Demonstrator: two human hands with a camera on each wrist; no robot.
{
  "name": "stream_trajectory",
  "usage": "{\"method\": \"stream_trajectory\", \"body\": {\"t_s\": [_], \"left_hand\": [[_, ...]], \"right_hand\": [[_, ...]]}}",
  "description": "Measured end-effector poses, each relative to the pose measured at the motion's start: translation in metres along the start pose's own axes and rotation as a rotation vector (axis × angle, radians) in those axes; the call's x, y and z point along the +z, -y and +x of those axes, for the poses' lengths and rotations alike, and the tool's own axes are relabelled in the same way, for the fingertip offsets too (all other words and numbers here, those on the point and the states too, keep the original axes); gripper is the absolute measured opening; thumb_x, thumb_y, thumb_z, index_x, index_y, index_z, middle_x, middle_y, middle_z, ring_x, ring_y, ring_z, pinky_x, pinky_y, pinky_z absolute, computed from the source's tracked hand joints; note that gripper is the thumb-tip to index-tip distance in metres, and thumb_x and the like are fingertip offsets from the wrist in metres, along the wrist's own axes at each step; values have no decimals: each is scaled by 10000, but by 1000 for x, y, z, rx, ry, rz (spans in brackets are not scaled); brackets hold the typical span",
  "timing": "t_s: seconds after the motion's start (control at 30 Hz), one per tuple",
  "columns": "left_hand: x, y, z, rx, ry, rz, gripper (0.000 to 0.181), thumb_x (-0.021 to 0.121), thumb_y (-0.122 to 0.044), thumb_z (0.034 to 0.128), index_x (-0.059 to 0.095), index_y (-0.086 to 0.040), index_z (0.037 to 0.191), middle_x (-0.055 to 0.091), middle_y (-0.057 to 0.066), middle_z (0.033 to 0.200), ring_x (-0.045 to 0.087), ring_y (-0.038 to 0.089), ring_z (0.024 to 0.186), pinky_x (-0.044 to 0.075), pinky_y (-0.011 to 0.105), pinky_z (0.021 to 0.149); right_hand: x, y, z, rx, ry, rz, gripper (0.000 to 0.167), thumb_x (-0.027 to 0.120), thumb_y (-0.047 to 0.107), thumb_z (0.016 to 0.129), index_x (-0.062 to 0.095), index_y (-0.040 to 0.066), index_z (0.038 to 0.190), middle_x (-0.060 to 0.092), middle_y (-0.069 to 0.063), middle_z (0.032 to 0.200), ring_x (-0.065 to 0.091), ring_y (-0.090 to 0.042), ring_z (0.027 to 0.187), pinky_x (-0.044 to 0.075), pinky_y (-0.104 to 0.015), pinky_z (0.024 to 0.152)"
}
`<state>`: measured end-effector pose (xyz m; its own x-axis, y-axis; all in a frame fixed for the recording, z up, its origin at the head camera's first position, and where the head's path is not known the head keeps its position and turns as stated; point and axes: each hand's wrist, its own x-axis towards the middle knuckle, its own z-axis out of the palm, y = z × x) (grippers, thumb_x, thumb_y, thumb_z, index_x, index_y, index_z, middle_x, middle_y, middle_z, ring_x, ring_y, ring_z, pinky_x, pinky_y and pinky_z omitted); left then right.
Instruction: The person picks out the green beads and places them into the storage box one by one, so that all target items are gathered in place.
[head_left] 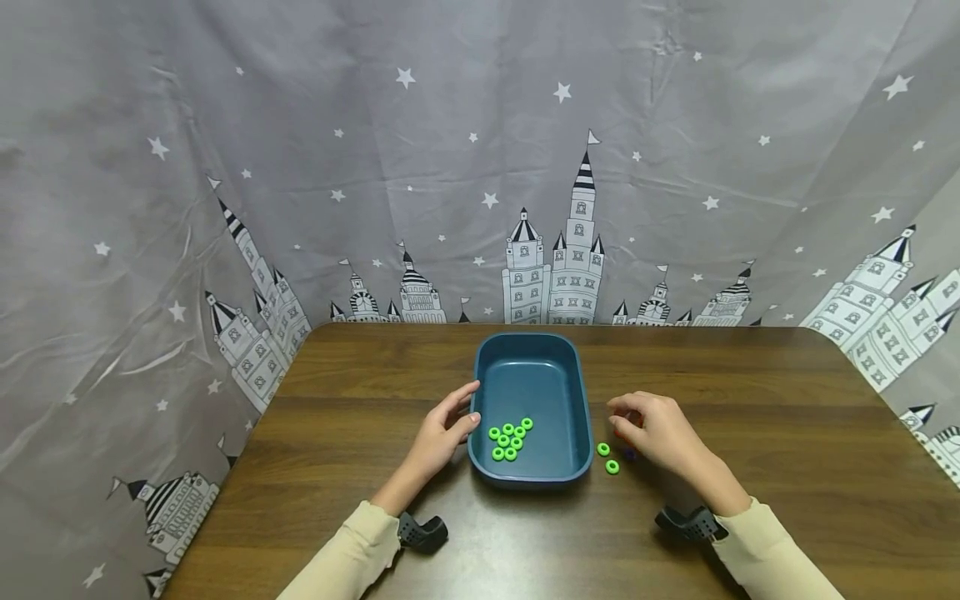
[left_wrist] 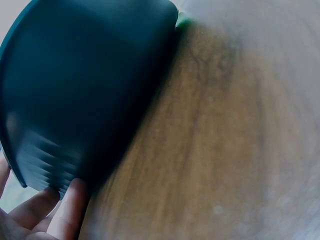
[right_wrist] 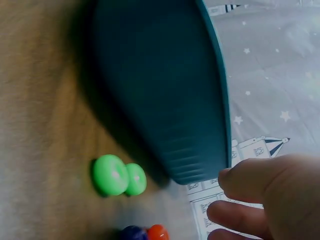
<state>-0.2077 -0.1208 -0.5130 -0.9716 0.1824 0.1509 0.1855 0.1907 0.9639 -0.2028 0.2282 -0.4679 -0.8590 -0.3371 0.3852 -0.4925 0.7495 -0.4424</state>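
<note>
A dark blue plastic tray [head_left: 532, 400] stands on the table with several small green rings [head_left: 504, 441] lying inside it near the front left. My left hand [head_left: 442, 429] holds the tray's left wall; in the left wrist view its fingers [left_wrist: 70, 210] touch the ribbed outer side. To the right of the tray my right hand [head_left: 656, 429] hovers with bent, parted fingers over a red ring [head_left: 628, 423] and a dark blue one [right_wrist: 133, 233]. I see nothing between its fingers. Two green rings [right_wrist: 110, 175] lie on the table between that hand and the tray.
The brown wooden table [head_left: 787, 417] extends to both sides of the tray. Behind it hangs a grey curtain [head_left: 450, 167] printed with stars and castles. A black strap is around each wrist.
</note>
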Motion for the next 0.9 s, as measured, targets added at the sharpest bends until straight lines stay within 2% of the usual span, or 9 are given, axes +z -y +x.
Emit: {"method": "stream_trajectory", "body": {"t_s": [0.13,0.4,0.67,0.9], "left_hand": [[0,0,0,5,-1,-12,504,601,-84,1003,508,-104,1498,569,261,1445,639,357,1167,584,271,789],[0,-1,-1,10,1,-14,504,603,-85,1003,508,-105,1498,564,267,1449,645,360,1152,583,268,781],[0,0,1,0,7,-3,511,600,-97,1008,492,-84,1507,561,263,1454,645,362,1159,593,294,796],[0,0,1,1,6,1,510,603,-93,1008,493,-83,1506,561,264,1454,645,351,1146,582,270,780]], "right_hand": [[4,-2,-5,-22,17,-9,132,752,64,856,777,52,985,703,31,813,524,-13,683,468,-212,612],[9,-2,-7,-68,72,-22,133,751,55,836,776,45,966,694,57,779,544,-3,678,479,-216,611],[11,-1,-8,-88,140,-44,154,759,62,829,774,50,982,713,43,801,589,-30,709,510,-252,643],[10,-2,-8,-107,192,-66,143,780,45,805,769,66,946,739,9,840,604,-59,721,511,-252,643]]}}
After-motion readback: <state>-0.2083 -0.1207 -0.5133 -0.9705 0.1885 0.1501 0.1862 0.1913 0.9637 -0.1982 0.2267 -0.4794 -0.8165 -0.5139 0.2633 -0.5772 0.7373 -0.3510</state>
